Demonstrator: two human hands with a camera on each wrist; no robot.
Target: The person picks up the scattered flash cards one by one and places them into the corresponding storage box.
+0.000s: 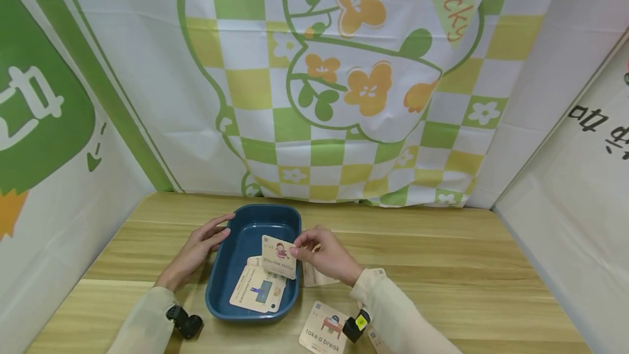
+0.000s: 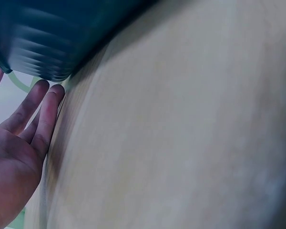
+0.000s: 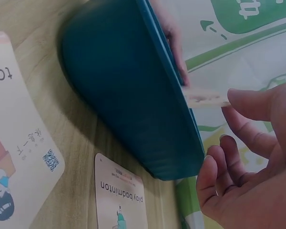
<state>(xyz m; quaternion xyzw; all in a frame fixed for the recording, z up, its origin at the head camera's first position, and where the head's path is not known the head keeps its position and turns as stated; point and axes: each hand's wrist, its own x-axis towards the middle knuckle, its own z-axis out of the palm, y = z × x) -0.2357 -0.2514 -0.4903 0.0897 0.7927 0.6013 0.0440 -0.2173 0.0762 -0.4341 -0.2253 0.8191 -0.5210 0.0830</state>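
A deep blue rectangular tray [image 1: 216, 283] stands on the table, with several printed cards [image 1: 250, 288] lying in its near end. My right hand [image 1: 324, 253] pinches one picture card [image 1: 278, 258] by its edge between thumb and finger, over the tray's right side. In the right wrist view that card [image 3: 205, 98] appears edge-on and blurred just above the rim. My left hand [image 1: 196, 250] rests against the tray's left rim with fingers extended. The left wrist view shows those fingers [image 2: 47, 114] beside the tray wall [image 2: 43, 33].
A "take a break" card [image 1: 324, 329] lies right of the tray on the wooden table [image 1: 442, 288]. A "play badminton" card [image 3: 119, 191] is by the tray's right wall. More cards lie partly under my right forearm. A patterned cloth [image 1: 344, 152] hangs behind the table.
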